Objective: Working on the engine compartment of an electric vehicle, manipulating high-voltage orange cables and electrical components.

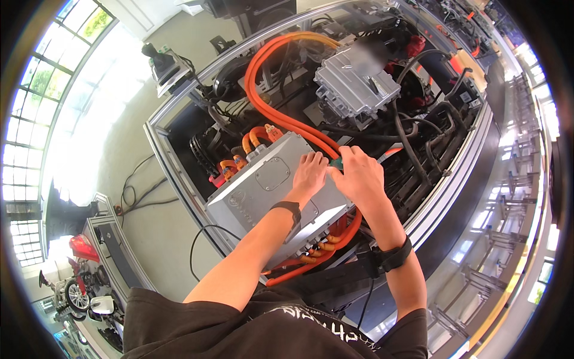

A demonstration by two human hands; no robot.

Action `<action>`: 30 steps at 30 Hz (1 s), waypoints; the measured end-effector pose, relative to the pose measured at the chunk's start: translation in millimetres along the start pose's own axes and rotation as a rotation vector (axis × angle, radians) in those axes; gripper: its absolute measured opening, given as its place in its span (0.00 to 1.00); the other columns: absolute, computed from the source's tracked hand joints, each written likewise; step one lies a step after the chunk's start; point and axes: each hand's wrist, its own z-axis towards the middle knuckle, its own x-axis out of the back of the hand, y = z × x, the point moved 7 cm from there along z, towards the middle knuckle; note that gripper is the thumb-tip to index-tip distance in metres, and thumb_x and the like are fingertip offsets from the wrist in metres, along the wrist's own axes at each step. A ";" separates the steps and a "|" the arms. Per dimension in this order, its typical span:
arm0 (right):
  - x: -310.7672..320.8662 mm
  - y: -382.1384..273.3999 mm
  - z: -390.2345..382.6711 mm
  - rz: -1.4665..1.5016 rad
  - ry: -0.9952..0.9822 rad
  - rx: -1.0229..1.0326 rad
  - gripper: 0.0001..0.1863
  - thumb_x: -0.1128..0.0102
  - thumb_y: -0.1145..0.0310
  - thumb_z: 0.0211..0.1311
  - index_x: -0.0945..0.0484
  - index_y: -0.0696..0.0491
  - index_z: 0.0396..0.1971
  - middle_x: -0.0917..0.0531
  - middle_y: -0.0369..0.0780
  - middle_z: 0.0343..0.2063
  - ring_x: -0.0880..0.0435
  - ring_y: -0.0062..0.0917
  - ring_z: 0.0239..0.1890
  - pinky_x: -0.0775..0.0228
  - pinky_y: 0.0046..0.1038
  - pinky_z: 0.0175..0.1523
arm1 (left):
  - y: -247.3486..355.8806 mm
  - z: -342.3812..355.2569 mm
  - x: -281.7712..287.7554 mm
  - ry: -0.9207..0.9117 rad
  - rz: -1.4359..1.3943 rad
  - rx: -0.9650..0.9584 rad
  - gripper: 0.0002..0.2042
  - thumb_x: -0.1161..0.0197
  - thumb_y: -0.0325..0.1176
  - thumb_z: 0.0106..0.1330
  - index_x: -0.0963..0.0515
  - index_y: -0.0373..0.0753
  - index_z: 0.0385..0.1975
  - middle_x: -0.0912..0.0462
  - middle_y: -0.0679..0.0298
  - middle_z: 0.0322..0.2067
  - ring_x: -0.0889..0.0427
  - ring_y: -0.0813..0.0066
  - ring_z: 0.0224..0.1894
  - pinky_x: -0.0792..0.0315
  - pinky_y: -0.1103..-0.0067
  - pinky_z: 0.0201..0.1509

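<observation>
My right hand (362,175) is closed around a small green tool (336,162), of which only a bit of the handle shows between my hands. My left hand (311,175) is right beside it, its fingers bent and pressed together at the far right edge of a flat grey metal box (239,206). What the left fingertips hold, if anything, is hidden. Thick orange cables (257,75) loop down past the box's far right side, just beyond my hands. Orange connectors (251,142) line the box's far left side.
An aluminium frame (170,152) surrounds the box and a ribbed silver housing (357,84) farther back. Black hoses (402,134) run along the right. More orange cables (335,242) bend below the box's near right side. A gear lever unit (162,64) stands at the far left.
</observation>
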 end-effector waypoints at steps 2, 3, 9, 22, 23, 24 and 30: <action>-0.5 5.1 1.5 -0.063 -0.037 -0.077 0.20 0.35 0.53 0.55 0.20 0.57 0.32 0.17 0.47 0.26 0.16 0.42 0.31 0.24 0.39 0.36 | 1.0 0.0 -0.9 -0.010 -0.014 0.002 0.07 0.39 0.30 0.59 0.25 0.40 0.37 0.27 0.63 0.38 0.29 0.65 0.46 0.35 0.70 0.52; -0.3 6.5 1.9 -0.085 -0.014 -0.101 0.19 0.38 0.54 0.56 0.21 0.58 0.28 0.18 0.47 0.22 0.16 0.42 0.28 0.24 0.38 0.34 | 1.1 -1.0 2.0 0.028 -0.024 0.000 0.07 0.39 0.31 0.60 0.25 0.40 0.37 0.27 0.63 0.38 0.29 0.65 0.46 0.35 0.70 0.52; -12.3 12.9 2.9 -0.078 0.106 -0.052 0.21 0.39 0.53 0.58 0.23 0.58 0.21 0.20 0.46 0.15 0.17 0.43 0.22 0.25 0.38 0.30 | 3.1 0.8 3.4 0.041 0.008 -0.006 0.06 0.40 0.32 0.62 0.25 0.39 0.36 0.27 0.62 0.37 0.28 0.65 0.45 0.35 0.70 0.51; -2.5 -10.7 1.5 -0.170 0.102 0.287 0.07 0.36 0.74 0.48 0.21 0.53 0.29 0.19 0.40 0.30 0.22 0.33 0.38 0.31 0.33 0.46 | 0.9 1.9 -0.4 0.072 0.002 -0.013 0.06 0.42 0.34 0.63 0.25 0.38 0.33 0.28 0.61 0.35 0.28 0.64 0.44 0.34 0.69 0.50; -2.8 -10.3 1.2 -0.172 0.105 0.284 0.07 0.36 0.74 0.48 0.21 0.53 0.29 0.19 0.40 0.30 0.22 0.33 0.38 0.31 0.33 0.46 | 1.0 2.3 -0.9 0.073 0.001 -0.017 0.06 0.42 0.34 0.63 0.25 0.38 0.33 0.28 0.61 0.35 0.28 0.64 0.44 0.34 0.69 0.50; -3.6 -11.0 0.1 -0.149 0.119 0.300 0.07 0.35 0.73 0.47 0.21 0.53 0.29 0.19 0.40 0.31 0.22 0.34 0.38 0.30 0.33 0.45 | 0.6 2.1 -1.6 0.069 -0.004 -0.012 0.06 0.42 0.33 0.62 0.25 0.38 0.33 0.28 0.61 0.35 0.28 0.63 0.45 0.34 0.69 0.50; 5.0 -5.3 -5.4 0.064 0.094 0.051 0.15 0.34 0.60 0.51 0.21 0.57 0.31 0.17 0.44 0.29 0.17 0.40 0.35 0.26 0.38 0.41 | -2.3 -1.4 0.0 -0.011 -0.012 0.036 0.08 0.40 0.32 0.58 0.25 0.38 0.35 0.27 0.62 0.38 0.28 0.63 0.48 0.35 0.69 0.53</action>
